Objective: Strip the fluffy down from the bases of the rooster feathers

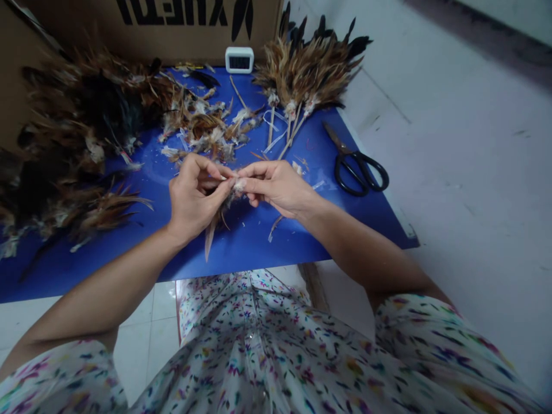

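Over the blue tabletop (pixel 276 247), my left hand (pixel 194 192) and my right hand (pixel 280 187) meet at the fingertips. Both pinch a small feather bunch (pixel 237 187) with a fluffy whitish base. A brown feather (pixel 210 237) points down from beneath my left fingers. Loose brown and white feathers (pixel 207 123) lie just beyond my hands. Black-handled scissors (pixel 356 167) rest to the right, blades pointing away. Behind my right hand are feather bundles (pixel 310 69) tied on thin sticks.
Large piles of brown and black feathers (pixel 64 144) cover the left side. A cardboard box (pixel 185 34) stands at the back, with a small white digital display (pixel 239 60) before it. White strips (pixel 276 129) lie near the sticks. The table's right edge runs beyond the scissors.
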Demonstrator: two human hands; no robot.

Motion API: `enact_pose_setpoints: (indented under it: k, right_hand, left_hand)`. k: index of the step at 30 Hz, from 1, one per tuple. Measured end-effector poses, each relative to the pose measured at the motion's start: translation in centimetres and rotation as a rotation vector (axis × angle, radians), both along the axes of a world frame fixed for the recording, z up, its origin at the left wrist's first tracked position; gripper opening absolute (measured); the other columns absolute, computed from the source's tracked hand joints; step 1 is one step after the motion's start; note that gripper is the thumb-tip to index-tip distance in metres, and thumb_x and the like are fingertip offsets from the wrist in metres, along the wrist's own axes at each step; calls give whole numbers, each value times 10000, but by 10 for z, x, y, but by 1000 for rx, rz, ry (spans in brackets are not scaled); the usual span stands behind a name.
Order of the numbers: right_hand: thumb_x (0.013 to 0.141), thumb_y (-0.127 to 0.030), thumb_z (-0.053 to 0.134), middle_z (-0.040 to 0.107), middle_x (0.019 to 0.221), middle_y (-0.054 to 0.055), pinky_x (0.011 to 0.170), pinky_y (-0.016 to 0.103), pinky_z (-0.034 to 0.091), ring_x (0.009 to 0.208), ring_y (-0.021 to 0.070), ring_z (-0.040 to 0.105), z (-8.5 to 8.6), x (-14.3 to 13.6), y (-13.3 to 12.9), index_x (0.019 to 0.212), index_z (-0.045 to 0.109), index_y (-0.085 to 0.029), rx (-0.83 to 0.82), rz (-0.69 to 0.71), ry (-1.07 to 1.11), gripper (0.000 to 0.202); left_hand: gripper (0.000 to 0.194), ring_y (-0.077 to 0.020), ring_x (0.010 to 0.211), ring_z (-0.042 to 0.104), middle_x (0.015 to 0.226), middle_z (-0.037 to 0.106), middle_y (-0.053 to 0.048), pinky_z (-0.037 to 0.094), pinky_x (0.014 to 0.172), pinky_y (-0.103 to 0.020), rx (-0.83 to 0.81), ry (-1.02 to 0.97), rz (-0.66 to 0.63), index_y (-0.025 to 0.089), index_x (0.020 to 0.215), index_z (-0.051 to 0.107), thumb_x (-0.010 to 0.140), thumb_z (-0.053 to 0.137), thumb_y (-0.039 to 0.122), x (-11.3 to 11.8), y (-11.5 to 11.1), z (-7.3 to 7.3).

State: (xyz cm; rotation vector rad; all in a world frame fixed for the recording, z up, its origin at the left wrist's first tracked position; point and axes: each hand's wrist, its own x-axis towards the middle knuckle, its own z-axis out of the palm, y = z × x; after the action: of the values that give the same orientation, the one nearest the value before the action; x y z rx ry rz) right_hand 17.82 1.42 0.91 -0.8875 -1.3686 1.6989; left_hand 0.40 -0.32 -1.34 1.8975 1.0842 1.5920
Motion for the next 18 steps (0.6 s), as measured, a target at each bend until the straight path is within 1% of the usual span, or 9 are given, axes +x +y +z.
enact_pose_setpoints:
  k: [6,10,18]
  right_hand:
    - [752,-273,802,666,687,-7,458,178,441,510,43,512,-1,-2,-1,780,657,-135,73,-28,7,202]
    - [772,-267,773,659,680,-15,447,164,420,500,35,498,0,-4,-2,765,640,-138,119,-47,-22,186]
    - [822,-161,685,599,607,-38,430,155,377,460,23,454,5,-8,-6,709,568,-146,108,-67,-61,164]
  left_hand:
    - [406,-126,762,728,860,710,8,596,599,-209,33,-23,10,230,891,429,784,791,379,1,0,0]
    - [401,-147,812,736,842,694,12,609,629,-230,12,-42,7,235,927,447,784,788,390,0,1,-2]
    - [412,-136,770,731,845,708,16,607,595,-236,38,-49,-8,233,893,423,789,786,399,2,0,-1]
